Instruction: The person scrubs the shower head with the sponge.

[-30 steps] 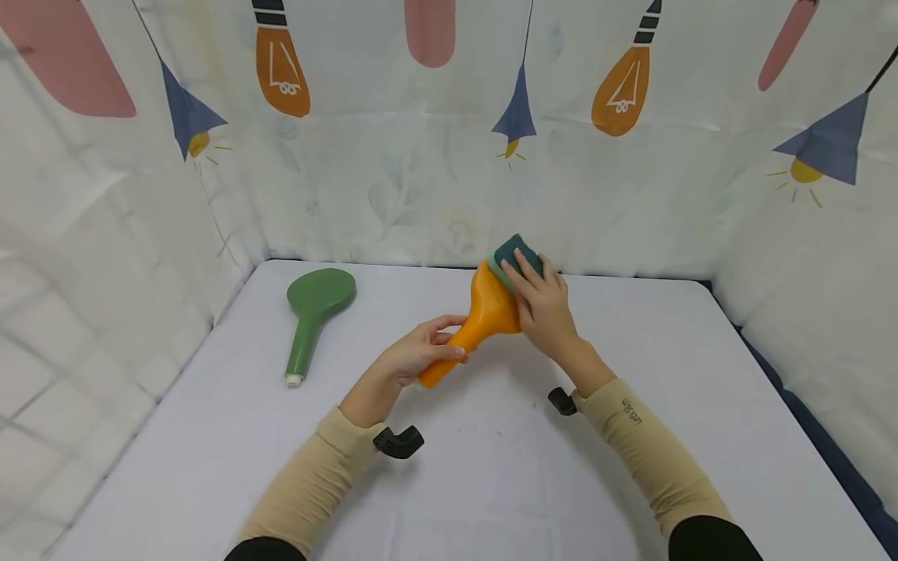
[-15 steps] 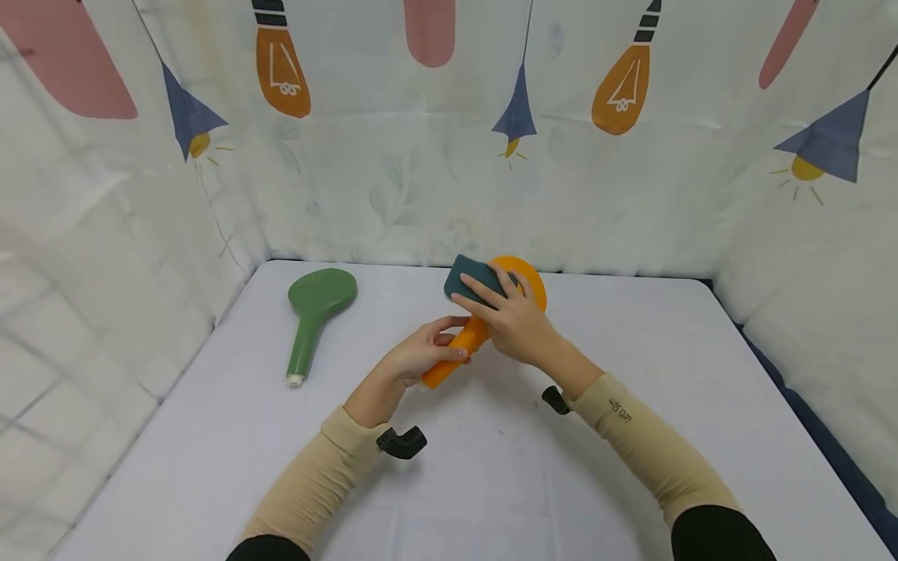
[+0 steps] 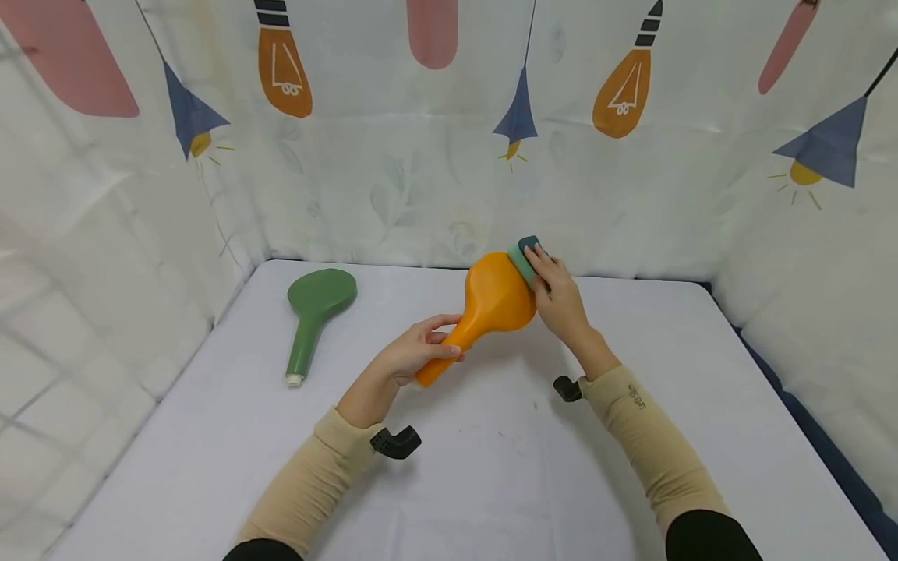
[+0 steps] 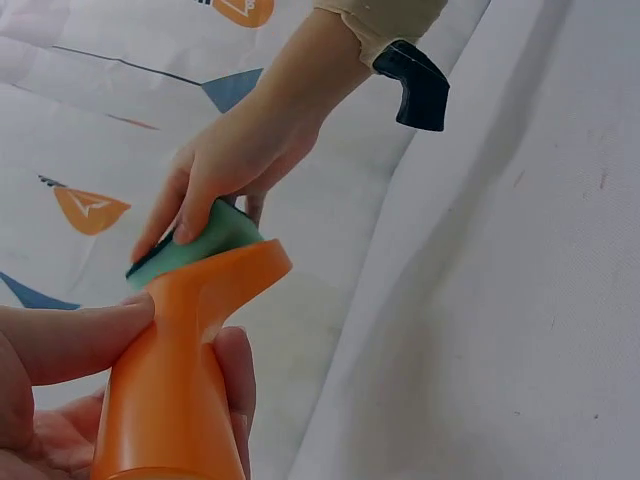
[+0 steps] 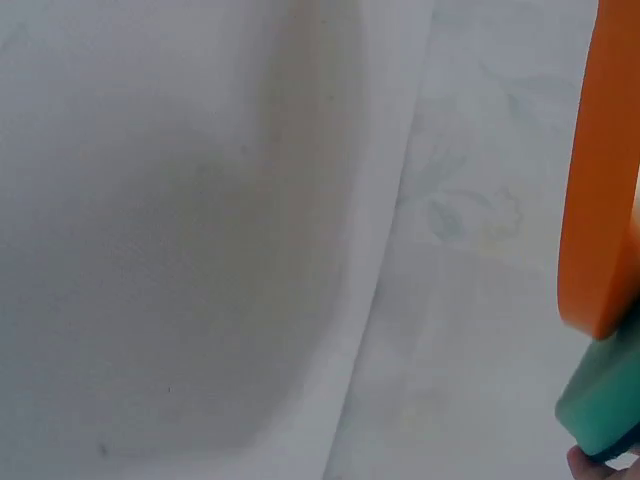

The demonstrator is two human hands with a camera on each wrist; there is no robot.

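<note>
My left hand grips the handle of an orange shower head, holding it tilted above the table with its round head up and to the right. My right hand holds a two-tone green sponge against the head's far right edge, dark scouring side under the fingers. In the left wrist view, thumb and fingers wrap the orange handle, and the sponge lies on top of the head. Only the head's rim and a sponge corner appear in the right wrist view.
A green shower head with a white handle end lies on the white-covered table, left of my hands. Behind the table hangs a pale curtain printed with lamps and bulbs; similar sheets close off both sides.
The sponge has gone from the head's upper right, left across its neck, and back to the right edge. The orange head has turned, showing more of its smooth back. The left hand barely moves.
</note>
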